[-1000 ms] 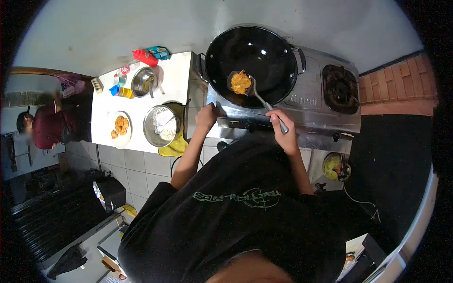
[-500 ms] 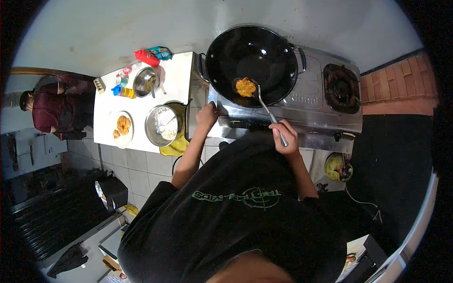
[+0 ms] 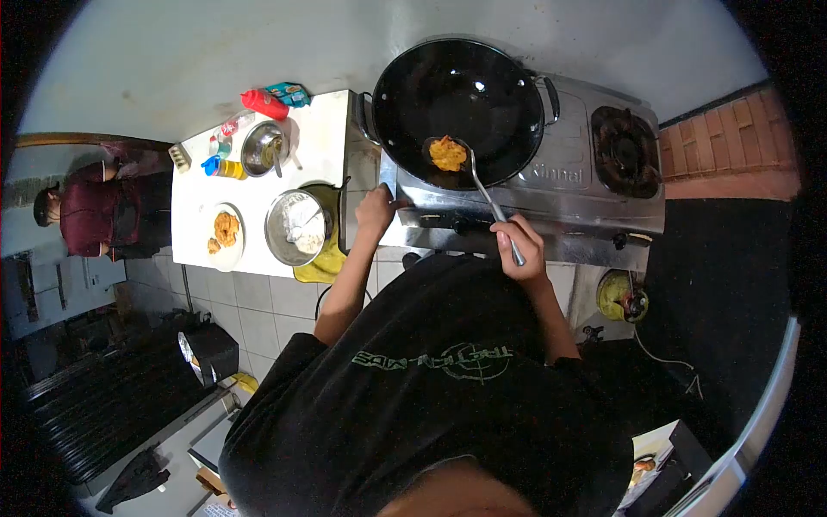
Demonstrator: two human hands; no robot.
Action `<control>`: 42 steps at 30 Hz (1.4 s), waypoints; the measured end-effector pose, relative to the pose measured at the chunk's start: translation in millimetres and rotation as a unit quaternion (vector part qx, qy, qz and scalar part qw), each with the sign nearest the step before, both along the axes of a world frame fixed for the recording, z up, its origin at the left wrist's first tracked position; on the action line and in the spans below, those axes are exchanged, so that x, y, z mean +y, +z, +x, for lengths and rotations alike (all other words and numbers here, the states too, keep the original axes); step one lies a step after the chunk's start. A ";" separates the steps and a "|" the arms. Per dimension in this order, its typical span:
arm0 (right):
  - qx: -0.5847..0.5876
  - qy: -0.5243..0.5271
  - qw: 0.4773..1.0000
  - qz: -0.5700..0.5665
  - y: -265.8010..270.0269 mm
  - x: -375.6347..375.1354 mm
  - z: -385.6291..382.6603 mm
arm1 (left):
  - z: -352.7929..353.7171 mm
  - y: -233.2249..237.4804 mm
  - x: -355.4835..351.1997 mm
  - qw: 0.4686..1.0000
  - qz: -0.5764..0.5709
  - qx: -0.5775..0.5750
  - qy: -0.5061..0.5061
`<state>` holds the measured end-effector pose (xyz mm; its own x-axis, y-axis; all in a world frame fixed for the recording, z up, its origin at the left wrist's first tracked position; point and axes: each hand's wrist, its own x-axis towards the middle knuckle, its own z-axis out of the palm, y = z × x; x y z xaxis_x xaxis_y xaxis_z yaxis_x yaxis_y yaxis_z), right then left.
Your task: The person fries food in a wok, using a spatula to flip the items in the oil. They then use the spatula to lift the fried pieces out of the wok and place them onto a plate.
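Observation:
My right hand [image 3: 520, 248] is closed around the grey handle of a long metal ladle [image 3: 488, 196]. Its head lies over the near side of a large black wok [image 3: 457, 95] and carries a golden-brown fried piece [image 3: 447, 155]. Whether the ladle's head touches the wok cannot be told. The wok sits over the left burner of a steel gas stove [image 3: 551, 211], its dark inside shiny. At the stove's front left corner, my left hand [image 3: 376, 212] has its fingers curled over the edge; its fingertips are partly hidden.
Left of the stove, a white table [image 3: 194, 189] holds a plate [image 3: 229, 257] of fried pieces, a steel bowl [image 3: 269, 228] with white contents, a smaller bowl [image 3: 250, 159] and bottles. A bare burner [image 3: 624, 155] is at right. A person [image 3: 90, 207] stands far left.
The view has shifted slightly. Both hands, the ladle and the fried piece keep nearly the same place relative to the wok and stove.

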<state>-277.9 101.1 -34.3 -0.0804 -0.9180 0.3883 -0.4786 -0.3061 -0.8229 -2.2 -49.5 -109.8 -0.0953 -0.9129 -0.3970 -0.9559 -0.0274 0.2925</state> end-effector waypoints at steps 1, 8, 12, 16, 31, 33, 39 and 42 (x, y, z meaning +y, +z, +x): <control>0.002 0.000 1.000 0.001 0.6 0.3 0.6 | 1.9 -4.7 0.4 1.000 0.002 0.000 0.001; 0.006 0.001 1.000 0.006 6.4 -0.2 1.6 | 0.1 0.0 1.8 1.000 0.003 0.003 0.000; 0.002 0.002 1.000 0.014 7.7 1.2 1.0 | -0.8 -3.5 1.9 1.000 0.002 -0.011 0.007; 0.009 0.005 1.000 0.005 8.2 1.3 0.4 | -0.4 -2.7 1.6 1.000 0.007 -0.010 0.009; -0.002 0.023 1.000 0.003 8.5 1.3 8.2 | -0.5 2.4 4.8 1.000 -0.010 -0.004 -0.002; -0.004 0.026 1.000 0.000 7.3 0.5 9.5 | -1.0 2.1 3.7 1.000 -0.004 -0.006 -0.003; -0.004 0.037 0.999 0.002 10.0 -2.7 11.9 | 2.4 -8.8 -1.2 0.999 0.028 -0.021 0.000; -0.010 0.044 0.999 0.012 13.2 -4.5 9.2 | 1.6 -12.5 0.2 0.999 0.016 -0.031 0.006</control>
